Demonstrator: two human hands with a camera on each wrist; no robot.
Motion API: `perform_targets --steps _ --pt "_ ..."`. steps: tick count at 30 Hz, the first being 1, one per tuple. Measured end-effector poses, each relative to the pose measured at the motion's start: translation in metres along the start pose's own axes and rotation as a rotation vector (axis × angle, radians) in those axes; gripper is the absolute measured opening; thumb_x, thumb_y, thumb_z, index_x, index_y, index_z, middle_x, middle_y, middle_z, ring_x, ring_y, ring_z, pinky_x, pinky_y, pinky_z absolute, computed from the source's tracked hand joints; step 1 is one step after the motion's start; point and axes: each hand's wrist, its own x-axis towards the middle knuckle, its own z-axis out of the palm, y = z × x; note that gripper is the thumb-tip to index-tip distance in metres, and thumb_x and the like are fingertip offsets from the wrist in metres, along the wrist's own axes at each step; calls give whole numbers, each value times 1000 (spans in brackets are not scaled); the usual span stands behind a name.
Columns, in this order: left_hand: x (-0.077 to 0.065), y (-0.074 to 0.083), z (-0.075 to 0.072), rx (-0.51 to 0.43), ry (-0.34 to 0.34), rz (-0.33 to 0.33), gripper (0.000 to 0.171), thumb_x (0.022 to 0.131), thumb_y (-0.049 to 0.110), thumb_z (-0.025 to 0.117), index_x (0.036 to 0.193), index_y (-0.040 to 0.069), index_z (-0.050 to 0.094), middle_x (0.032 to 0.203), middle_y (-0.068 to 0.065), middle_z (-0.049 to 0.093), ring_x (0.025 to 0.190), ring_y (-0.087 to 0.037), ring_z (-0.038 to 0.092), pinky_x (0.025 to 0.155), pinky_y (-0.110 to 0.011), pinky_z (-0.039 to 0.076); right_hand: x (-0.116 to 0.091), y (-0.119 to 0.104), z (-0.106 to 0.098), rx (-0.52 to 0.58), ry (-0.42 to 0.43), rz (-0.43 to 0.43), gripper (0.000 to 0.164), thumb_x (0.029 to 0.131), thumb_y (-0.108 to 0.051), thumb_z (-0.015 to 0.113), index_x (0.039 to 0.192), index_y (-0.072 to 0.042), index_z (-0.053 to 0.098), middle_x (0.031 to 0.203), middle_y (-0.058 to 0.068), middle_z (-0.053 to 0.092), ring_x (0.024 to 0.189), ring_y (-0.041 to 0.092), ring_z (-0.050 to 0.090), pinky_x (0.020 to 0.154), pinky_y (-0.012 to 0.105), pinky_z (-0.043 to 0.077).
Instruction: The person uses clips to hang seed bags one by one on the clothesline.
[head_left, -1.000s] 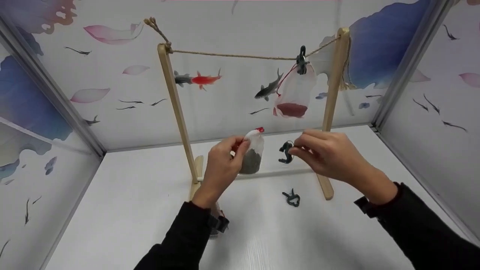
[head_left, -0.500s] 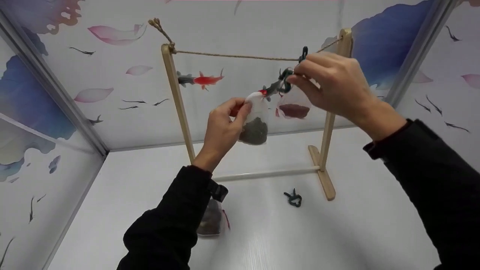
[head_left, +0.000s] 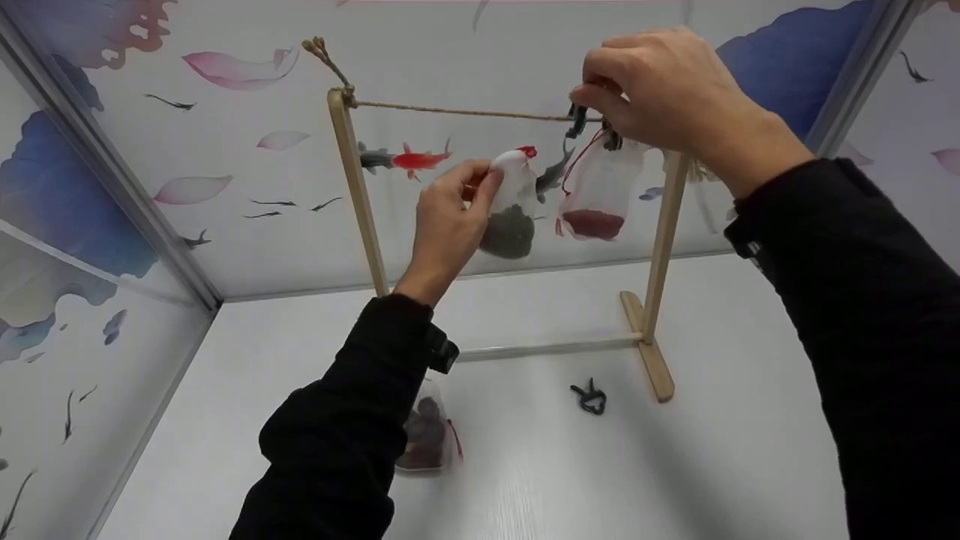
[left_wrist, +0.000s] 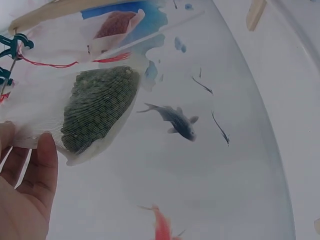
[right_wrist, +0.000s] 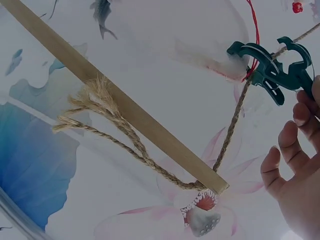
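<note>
My left hand [head_left: 454,217] pinches a white mesh drawstring bag [head_left: 510,229] by its upper side, just below the rope. Small green grains fill its lower part, plain in the left wrist view, and its red-tied top points up. At the rope [head_left: 465,112], my right hand [head_left: 660,90] pinches a dark green plastic clip [head_left: 577,120]. Right beside it, another green clip [right_wrist: 257,62] holds a second mesh bag [head_left: 600,202] with reddish contents on the rope. In the head view my right hand hides most of that second clip.
The rope runs between two wooden posts [head_left: 356,187] of a stand with a pale crossbar [head_left: 547,349]. A spare clip [head_left: 590,397] lies on the white table [head_left: 525,465]. Partly behind my left sleeve lies another mesh bag [head_left: 424,435] with brown lumps. Printed panels enclose the table.
My right hand has risen with the clip from low beside the stand up to the rope. My left hand has lifted the bag of green grains towards the rope.
</note>
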Motion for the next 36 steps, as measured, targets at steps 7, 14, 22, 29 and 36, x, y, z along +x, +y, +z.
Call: perform_targets --steps 7,14,22,29,36 --pt "7 0 6 42 23 12 21 103 19 62 114 3 71 100 -5 69 85 -15 59 73 -25 46 4 -1 3 15 -120 43 25 103 -23 61 105 0 71 89 18 64 75 33 56 69 46 51" --pt "10 3 18 68 22 10 22 104 20 61 115 4 71 101 -5 69 86 -15 60 74 -25 48 8 -7 12 13 -150 82 28 104 -28 60 110 -3 72 97 18 60 88 38 54 79 56 45" --pt "14 7 26 124 41 5 22 103 22 62 112 5 72 97 -4 69 83 -15 59 72 -26 47 12 -17 15 40 -154 96 28 105 -29 59 110 -4 71 99 17 59 95 37 50 83 58 41" --pt "17 13 25 102 21 10 21 104 21 60 113 5 72 97 -5 69 84 -15 59 74 -26 46 15 -22 15 18 -176 87 31 103 -31 61 116 -5 71 102 17 59 100 38 49 86 59 42" --pt "15 13 26 92 18 -4 21 104 19 60 112 3 71 97 -6 69 84 -16 59 75 -25 47 14 -23 16 26 -288 147 51 105 -43 54 137 -5 58 120 21 56 115 42 48 99 67 39"
